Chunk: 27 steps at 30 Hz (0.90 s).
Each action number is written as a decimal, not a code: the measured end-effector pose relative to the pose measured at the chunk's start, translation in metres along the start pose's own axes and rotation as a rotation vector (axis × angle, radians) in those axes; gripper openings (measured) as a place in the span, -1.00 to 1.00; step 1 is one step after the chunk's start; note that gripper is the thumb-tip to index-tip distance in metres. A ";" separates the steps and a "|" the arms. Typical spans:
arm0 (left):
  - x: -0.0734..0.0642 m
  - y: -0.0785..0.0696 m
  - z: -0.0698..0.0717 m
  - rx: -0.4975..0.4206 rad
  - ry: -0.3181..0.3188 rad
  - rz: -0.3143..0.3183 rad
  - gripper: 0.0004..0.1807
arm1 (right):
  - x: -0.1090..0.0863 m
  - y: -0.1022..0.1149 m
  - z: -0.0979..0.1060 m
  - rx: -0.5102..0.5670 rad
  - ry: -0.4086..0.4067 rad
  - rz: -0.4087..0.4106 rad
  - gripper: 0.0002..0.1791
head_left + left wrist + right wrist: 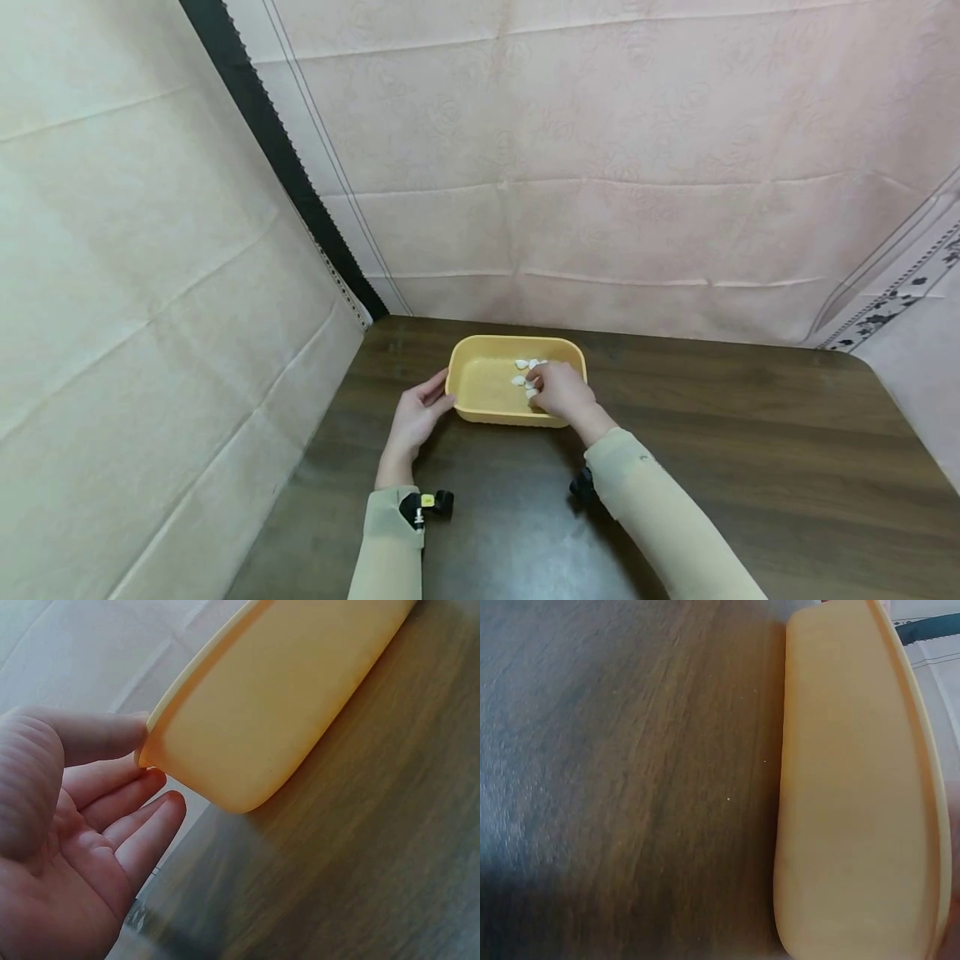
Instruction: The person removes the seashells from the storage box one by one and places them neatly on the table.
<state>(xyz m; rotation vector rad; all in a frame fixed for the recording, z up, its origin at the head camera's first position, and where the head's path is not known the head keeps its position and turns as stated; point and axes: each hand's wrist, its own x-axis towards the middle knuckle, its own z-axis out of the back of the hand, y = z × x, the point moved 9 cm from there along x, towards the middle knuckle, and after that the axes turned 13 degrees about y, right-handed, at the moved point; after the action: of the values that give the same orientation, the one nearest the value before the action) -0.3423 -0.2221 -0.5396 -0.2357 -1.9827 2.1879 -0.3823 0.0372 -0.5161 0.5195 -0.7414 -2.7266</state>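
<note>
A yellow plastic basin (480, 387), rectangular with rounded corners, stands on the wooden table. Its left end is pinched at the rim by my left hand (415, 419), thumb on one side and a finger on the other; the remaining fingers spread loosely below the rim in the left wrist view. Inside the basin, toward its right side, lie several small white pieces (518, 380), too small to identify. My right hand (564, 392) reaches over the near right rim, bent fingers down among them. Whether it grips a piece is not clear. The right wrist view shows mostly the basin's outer wall (855, 787).
The dark wooden table (712, 442) extends to the right and toward me. A pale patterned cloth (600, 167) hangs behind its back edge, and another pale cloth (150, 333) hangs along the left. Each sleeve carries a black wrist camera (442, 503).
</note>
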 end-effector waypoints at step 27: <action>0.001 0.002 -0.001 -0.008 -0.005 0.010 -0.40 | 0.000 -0.002 -0.003 0.042 0.027 -0.052 -0.81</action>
<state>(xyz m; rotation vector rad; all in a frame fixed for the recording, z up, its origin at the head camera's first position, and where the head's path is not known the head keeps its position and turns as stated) -0.3426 -0.2211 -0.5412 -0.2414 -1.9974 2.1891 -0.3814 0.0378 -0.5200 0.5923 -0.7899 -2.7512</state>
